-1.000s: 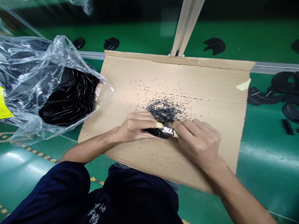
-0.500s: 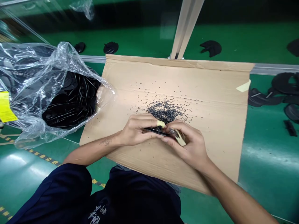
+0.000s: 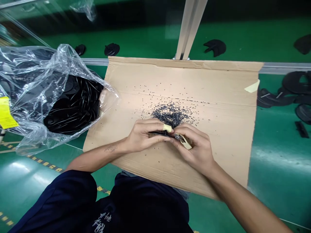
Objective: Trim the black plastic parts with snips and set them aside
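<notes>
My left hand (image 3: 142, 136) is closed around a thin, flat black plastic part (image 3: 159, 133), held nearly edge-on between thumb and fingers. Pale yellow tape (image 3: 167, 128) wraps one of its fingertips. Close against it on the right, my right hand (image 3: 195, 145) is closed on a small metal-looking tool (image 3: 179, 137) with something pale yellow beside it; fingers hide most of the tool, and I cannot tell its exact kind. The fingertips of both hands meet at the part's right end. Just beyond them lies a heap of tiny black bits (image 3: 171, 113).
Cardboard (image 3: 218, 87) lies under the hands, with black bits scattered over it. At left, a clear plastic bag (image 3: 31, 74) gapes open, full of black discs (image 3: 75, 110). More black parts (image 3: 296, 82) lie on the green floor at right. A metal post (image 3: 190, 29) rises behind the cardboard.
Both hands stay together in almost the same place. The black part has tilted slightly and shows less of its surface. The whole view has shifted a little.
</notes>
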The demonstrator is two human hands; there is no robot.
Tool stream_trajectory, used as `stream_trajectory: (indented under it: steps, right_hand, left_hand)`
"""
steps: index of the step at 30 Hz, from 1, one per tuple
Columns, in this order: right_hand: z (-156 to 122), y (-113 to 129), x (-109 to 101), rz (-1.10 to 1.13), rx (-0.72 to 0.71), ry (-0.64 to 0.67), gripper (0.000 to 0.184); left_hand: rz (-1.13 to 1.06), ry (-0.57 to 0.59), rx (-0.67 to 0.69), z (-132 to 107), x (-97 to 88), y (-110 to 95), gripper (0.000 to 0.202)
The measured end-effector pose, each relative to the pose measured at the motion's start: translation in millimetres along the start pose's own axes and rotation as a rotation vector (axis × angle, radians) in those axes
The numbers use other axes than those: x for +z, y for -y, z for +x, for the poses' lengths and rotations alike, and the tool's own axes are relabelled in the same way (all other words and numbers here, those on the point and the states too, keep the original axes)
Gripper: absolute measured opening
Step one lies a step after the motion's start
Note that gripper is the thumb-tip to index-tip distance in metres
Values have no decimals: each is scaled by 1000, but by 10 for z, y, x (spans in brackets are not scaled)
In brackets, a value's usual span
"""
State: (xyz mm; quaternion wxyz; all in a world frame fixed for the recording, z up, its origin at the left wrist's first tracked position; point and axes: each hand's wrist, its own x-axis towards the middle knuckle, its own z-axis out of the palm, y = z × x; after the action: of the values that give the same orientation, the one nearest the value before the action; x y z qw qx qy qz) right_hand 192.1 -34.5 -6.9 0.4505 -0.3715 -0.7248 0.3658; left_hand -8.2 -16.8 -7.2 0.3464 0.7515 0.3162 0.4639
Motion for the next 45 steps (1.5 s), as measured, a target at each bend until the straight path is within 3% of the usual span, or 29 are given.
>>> stream_trajectory:
  steps: [5, 14, 22, 25, 29, 33, 37, 45]
  right_hand:
    - [14, -12, 16, 4, -28, -38, 9]
    - [15, 18, 34, 5, 134, -76, 6]
    - [0, 63, 12, 32, 187, -33, 7]
    - [7, 56, 12, 112, 279, 32, 16]
    - [44, 64, 13, 195, 432, 14, 19]
    - [80, 84, -6, 312, 545, -27, 38]
    - [84, 87, -17, 351, 551, -39, 40]
    - [72, 76, -2, 329, 503, -41, 39]
  left_hand:
    - [27, -15, -28, 1, 12, -4, 19]
    - [13, -19, -24, -8, 20, -31, 25]
    - [69, -112, 117, 2, 3, 25, 27]
    - [21, -153, 4, 7, 7, 15, 22]
    - [-44, -168, -202, 27, -6, 11, 16]
    - [114, -186, -94, 35, -41, 41, 22]
    - [281, -165, 50, 26, -50, 30, 23]
    - [314, -108, -1, 34, -60, 23, 28]
